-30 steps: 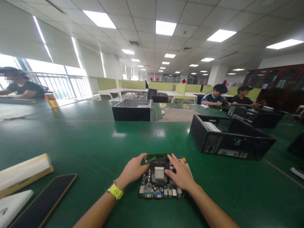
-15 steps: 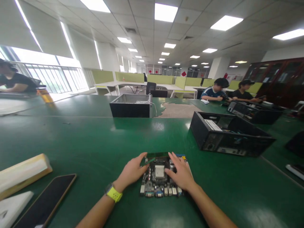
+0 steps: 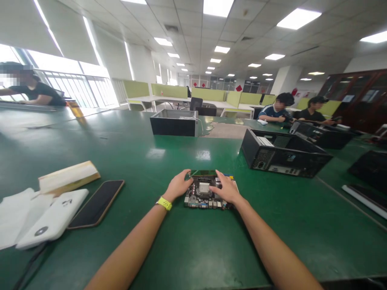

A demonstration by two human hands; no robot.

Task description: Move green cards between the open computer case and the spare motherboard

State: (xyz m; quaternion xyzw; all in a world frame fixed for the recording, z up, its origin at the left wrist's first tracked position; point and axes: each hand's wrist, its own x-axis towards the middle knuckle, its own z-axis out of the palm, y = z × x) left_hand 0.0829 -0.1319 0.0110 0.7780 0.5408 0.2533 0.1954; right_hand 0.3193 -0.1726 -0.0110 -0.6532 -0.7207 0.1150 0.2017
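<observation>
A motherboard (image 3: 208, 197) lies on the green table in front of me, its row of ports facing me and a pale square processor (image 3: 204, 187) near its middle. Along its far edge runs a dark green strip, apparently a memory stick (image 3: 204, 172). My left hand (image 3: 179, 185), with a lime watch strap at the wrist, has its fingers curled at the strip's left end. At the right end are the fingertips of my right hand (image 3: 227, 188); its thumb reaches over the board beside the processor. Both hands partly cover the board, so exact finger contact is hard to see.
On the left lie a dark phone (image 3: 98, 204), a white device (image 3: 54, 219) with a cable, and a cream-coloured block (image 3: 69, 177). Open computer cases stand ahead (image 3: 175, 123) and to the right (image 3: 284, 155). Other people sit at the far right and far left.
The camera has tilted down and back, so the hands and board appear higher and smaller. Both hands stay at the same ends of the strip.
</observation>
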